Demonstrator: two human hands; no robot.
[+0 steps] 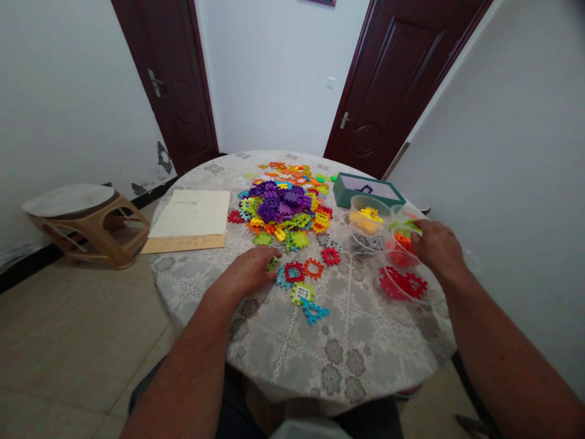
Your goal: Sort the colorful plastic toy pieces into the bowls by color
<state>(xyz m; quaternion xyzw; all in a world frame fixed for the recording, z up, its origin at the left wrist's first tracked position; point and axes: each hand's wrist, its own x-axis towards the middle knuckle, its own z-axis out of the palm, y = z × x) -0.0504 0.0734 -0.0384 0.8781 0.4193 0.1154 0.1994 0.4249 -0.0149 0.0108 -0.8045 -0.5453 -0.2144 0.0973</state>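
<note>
Left hand (247, 274): palm down over the cloth, fingers (267, 253) extended and loosely open, tips at a small green piece (273, 264). Touching or nearly touching, no clear grip. Right hand (436, 247): back up, fingers (423, 233) curled down over the clear tubs. Closed or holding something, cannot tell; fingertips hidden.

Plastic pieces: flat snap-together squares, notched edges, mostly open lattice centres, bright colours. Main pile (278, 207) mid-surface, heaped, purple on top, with lime, yellow, orange, red and teal around it, thinner orange spread behind. Loose group on the cloth between the hands, in front of the pile: red piece (295, 272), orange piece (313, 268), second red piece (330, 256), green-and-white piece (302, 293), blue piece (314, 312). All lying flat, close together.

Clear round tubs on the right part of the round surface (292, 360), roughly one colour each: red pieces in the nearest tub (402, 283), orange-red in the next (402, 241), yellow at the back (369, 213), dark grey in the tub (371, 239) just beside it. Teal box (368, 190) behind the tubs, pale inside, small dark piece in it.

Left of the pile: pale paper (189, 213) on brown card (183, 244). Patterned off-white cloth over the whole surface. Tan stool (89, 225) on the tile floor (68, 341), beside the surface.
</note>
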